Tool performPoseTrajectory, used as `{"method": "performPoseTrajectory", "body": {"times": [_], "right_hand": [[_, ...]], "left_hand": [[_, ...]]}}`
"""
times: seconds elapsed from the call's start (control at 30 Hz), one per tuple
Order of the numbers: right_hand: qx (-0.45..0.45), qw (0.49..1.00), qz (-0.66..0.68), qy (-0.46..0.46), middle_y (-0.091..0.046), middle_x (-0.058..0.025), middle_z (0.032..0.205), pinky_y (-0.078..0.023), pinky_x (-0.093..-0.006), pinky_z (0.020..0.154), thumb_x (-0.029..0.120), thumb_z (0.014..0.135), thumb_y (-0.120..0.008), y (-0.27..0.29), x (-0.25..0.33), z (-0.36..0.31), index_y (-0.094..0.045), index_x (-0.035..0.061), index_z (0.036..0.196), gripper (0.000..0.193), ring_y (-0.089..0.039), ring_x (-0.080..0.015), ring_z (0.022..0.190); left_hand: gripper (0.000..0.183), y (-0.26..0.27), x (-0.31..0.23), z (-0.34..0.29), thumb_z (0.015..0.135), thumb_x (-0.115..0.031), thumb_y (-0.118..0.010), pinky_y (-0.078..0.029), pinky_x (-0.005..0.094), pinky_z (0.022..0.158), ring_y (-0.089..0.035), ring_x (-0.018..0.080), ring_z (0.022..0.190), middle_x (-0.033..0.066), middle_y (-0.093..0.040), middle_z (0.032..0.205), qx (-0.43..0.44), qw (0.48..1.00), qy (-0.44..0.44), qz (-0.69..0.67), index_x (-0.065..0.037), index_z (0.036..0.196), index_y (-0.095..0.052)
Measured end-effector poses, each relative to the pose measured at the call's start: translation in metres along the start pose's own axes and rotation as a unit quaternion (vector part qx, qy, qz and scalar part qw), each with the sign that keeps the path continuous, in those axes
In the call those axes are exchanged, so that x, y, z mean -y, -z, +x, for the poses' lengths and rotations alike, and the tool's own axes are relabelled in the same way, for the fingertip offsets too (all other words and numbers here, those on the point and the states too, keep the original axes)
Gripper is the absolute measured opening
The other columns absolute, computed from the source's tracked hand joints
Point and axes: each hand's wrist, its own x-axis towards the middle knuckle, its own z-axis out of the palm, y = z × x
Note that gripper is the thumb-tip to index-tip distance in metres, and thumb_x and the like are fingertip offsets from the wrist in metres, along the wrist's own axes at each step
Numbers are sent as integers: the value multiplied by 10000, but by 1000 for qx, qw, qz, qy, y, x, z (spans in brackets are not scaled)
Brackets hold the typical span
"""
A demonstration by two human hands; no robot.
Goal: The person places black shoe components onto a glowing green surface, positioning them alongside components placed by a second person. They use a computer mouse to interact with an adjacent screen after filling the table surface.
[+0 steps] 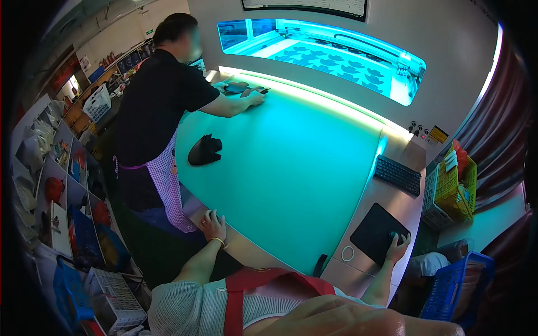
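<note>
My left hand (213, 227) lies on the near left border of a large table with a teal-lit surface (280, 179). Its fingers are spread and it holds nothing. Over at the right, my right hand (397, 250) is curled round a dark computer mouse (393, 237) on a black mouse pad (374, 229). A black keyboard (397, 175) lies just beyond the pad. On the left part of the table rests a stack of dark cut pieces (204, 151), apart from both my hands.
Across the table at the left, a co-worker in a checked apron (168, 196) handles dark pieces (237, 87). A lit machine window (342, 59) shows rows of cut shapes. Yellow (462, 190) and blue baskets (457, 291) stand right. Loaded shelves (67, 185) line the left.
</note>
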Motion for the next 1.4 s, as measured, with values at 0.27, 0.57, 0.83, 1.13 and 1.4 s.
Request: {"method": "performPoseTrajectory", "body": {"times": [0.27,0.57,0.83,1.13,1.4], "right_hand": [[-16,996,80,-31,-651,-198,1221,-454,-391,1022,295,940,-661,14,-13,0,-433,9,1432,613,-628,-307,1135],[-108,959,262,16,-644,-218,1226,-474,-381,1017,319,993,-578,28,-14,22,-443,-70,1400,579,-633,-285,1137],[230,933,273,38,-678,-103,1079,-503,-301,862,144,1022,-526,-24,160,-96,-547,-4,1329,341,-638,-169,955],[478,854,148,140,-741,-98,938,-551,-347,778,110,875,-722,-127,281,-232,-683,56,1121,255,-716,-221,855],[561,801,192,80,-737,-109,943,-555,-345,780,182,893,-721,-208,345,-277,-688,64,1116,254,-722,-233,872]], "left_hand": [[457,12,3,-22,912,-379,-643,-302,494,1093,-439,303,1279,85,-487,1342,6,1000,13,-5,-143,1296,-562],[591,0,-8,46,898,-381,-669,-380,516,1041,-514,400,1216,197,-549,1325,13,989,-33,-144,-73,1372,-498],[659,-102,64,240,863,-437,-695,-432,500,1024,-524,416,1232,248,-567,1302,58,966,116,-224,-16,1343,-532],[1091,-124,97,432,640,-737,-769,-411,489,1089,-496,387,1335,243,-528,1425,254,933,253,13,-19,1418,-506],[897,-141,112,438,696,-364,-889,-401,450,1104,-557,306,1261,188,-556,1403,209,950,63,-224,40,1397,-501]]}}
